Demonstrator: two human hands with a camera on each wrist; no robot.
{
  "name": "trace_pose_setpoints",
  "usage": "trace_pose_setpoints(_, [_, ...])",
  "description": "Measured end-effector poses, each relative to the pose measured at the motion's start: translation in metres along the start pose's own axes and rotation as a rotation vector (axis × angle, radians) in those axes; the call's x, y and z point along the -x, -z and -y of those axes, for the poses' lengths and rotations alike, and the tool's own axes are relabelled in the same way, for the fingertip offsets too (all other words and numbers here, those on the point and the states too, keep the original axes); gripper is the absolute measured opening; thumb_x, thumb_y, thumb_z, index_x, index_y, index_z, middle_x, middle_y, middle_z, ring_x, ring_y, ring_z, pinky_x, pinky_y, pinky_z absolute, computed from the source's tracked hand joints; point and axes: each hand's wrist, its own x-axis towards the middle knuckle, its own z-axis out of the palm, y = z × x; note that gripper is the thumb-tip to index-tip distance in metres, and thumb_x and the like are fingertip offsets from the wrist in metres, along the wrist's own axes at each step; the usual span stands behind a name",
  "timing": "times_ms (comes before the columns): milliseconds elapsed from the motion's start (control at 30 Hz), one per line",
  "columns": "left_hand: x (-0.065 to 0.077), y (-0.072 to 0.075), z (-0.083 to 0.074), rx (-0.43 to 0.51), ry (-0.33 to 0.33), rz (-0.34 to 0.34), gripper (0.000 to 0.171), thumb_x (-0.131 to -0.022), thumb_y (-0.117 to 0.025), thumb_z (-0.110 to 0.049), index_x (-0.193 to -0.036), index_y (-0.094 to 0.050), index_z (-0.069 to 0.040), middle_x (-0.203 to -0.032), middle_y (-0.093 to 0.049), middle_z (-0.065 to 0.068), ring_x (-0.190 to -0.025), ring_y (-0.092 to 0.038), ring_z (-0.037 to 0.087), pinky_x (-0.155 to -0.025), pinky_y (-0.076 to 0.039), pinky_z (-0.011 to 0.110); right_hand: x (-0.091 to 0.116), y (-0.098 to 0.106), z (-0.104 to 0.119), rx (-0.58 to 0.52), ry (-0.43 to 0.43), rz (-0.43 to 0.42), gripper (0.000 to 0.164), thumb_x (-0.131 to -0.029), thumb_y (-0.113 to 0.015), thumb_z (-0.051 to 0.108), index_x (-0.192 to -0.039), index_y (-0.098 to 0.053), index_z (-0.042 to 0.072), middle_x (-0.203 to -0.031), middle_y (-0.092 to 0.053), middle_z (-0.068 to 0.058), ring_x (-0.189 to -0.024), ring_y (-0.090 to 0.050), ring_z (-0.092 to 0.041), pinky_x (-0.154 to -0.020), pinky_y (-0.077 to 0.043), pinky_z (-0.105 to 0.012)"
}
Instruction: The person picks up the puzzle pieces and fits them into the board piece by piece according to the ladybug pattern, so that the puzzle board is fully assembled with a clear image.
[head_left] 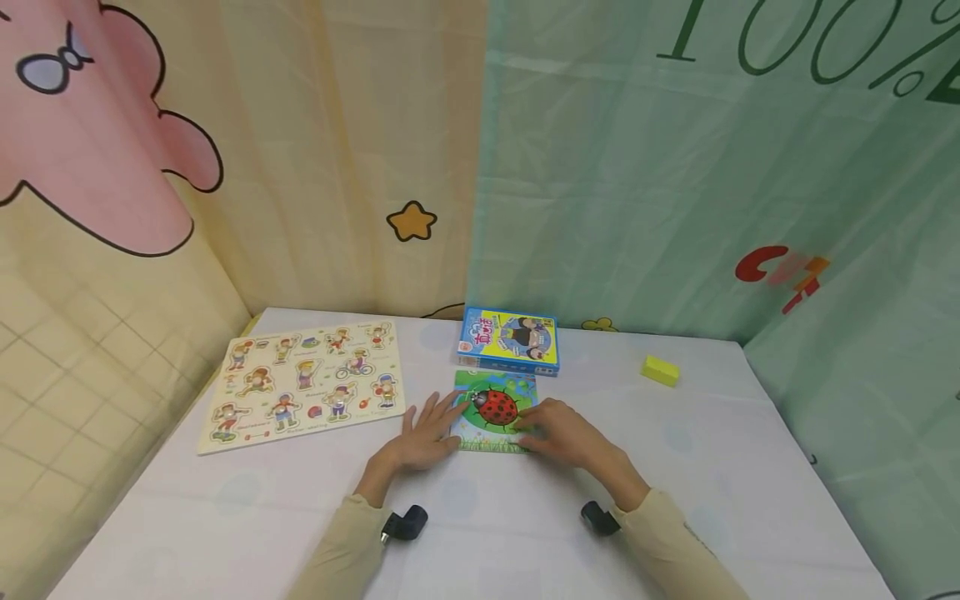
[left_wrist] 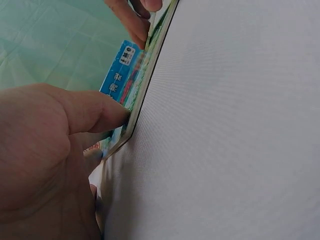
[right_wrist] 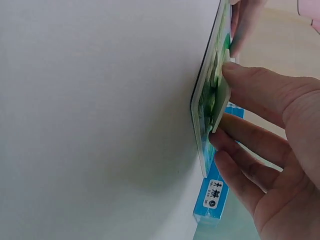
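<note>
A small square ladybug puzzle lies flat on the table, a red spotted ladybug on green grass. My left hand rests at its left side with fingers spread, the fingertips over the border. In the left wrist view the left thumb presses along the near edge. At the right side, my right hand pinches a green puzzle piece between thumb and fingertips. In the right wrist view that piece is tilted up a little from the puzzle board.
A blue and yellow box lies just behind the puzzle. To the left is a large board with cartoon children figures. A yellow block sits at the back right. Printed curtains hang behind the white table.
</note>
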Motion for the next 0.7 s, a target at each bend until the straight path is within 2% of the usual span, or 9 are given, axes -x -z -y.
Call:
trace_pose_setpoints(200, [0.001, 0.000, 0.002, 0.003, -0.005, 0.000, 0.059, -0.102, -0.046, -0.020, -0.158, -0.030, -0.009, -0.170, -0.010, 0.010, -0.156, 0.003, 0.039, -0.120, 0.007, 0.066, -0.004, -0.003, -0.004, -0.007, -0.006, -0.015, 0.024, -0.088, -0.078, 0.018, -0.110, -0.078, 0.009, -0.111, -0.077, -0.005, -0.098, -0.064, -0.017, -0.085, -0.054, -0.036])
trace_pose_setpoints(367, [0.001, 0.000, 0.000, -0.002, -0.002, 0.003, 0.059, -0.102, -0.047, -0.019, -0.158, -0.031, -0.009, -0.169, -0.011, 0.010, -0.156, 0.003, 0.039, -0.120, 0.007, 0.066, -0.002, -0.008, -0.006, -0.016, -0.023, -0.040, 0.023, -0.086, -0.079, 0.018, -0.108, -0.079, 0.009, -0.106, -0.078, -0.003, -0.088, -0.059, -0.013, -0.075, -0.049, -0.028])
trace_pose_setpoints(467, [0.001, 0.001, -0.002, -0.011, -0.003, 0.008, 0.059, -0.103, -0.046, -0.020, -0.158, -0.030, -0.010, -0.170, -0.011, 0.010, -0.156, 0.003, 0.039, -0.120, 0.007, 0.066, -0.001, -0.009, -0.004, -0.024, -0.050, -0.034, 0.022, -0.087, -0.079, 0.018, -0.107, -0.079, 0.008, -0.109, -0.074, -0.006, -0.091, -0.057, -0.016, -0.078, -0.049, -0.031])
trace_pose_setpoints(533, [0.000, 0.001, -0.002, -0.013, -0.005, 0.009, 0.059, -0.103, -0.046, -0.020, -0.158, -0.029, -0.010, -0.170, -0.010, 0.010, -0.155, 0.003, 0.039, -0.120, 0.007, 0.066, 0.001, -0.009, -0.001, -0.037, -0.067, -0.010, 0.024, -0.089, -0.077, 0.019, -0.109, -0.078, 0.006, -0.115, -0.069, -0.010, -0.099, -0.057, -0.019, -0.085, -0.050, -0.036])
trace_pose_setpoints(700, [0.000, 0.001, -0.003, -0.021, 0.005, 0.010, 0.058, -0.104, -0.045, -0.018, -0.159, -0.028, -0.009, -0.170, -0.009, 0.010, -0.155, 0.004, 0.039, -0.120, 0.008, 0.066, 0.008, -0.008, 0.006, -0.046, -0.069, 0.064, 0.033, -0.095, -0.070, 0.021, -0.122, -0.071, 0.002, -0.130, -0.060, -0.019, -0.114, -0.054, -0.027, -0.097, -0.049, -0.046])
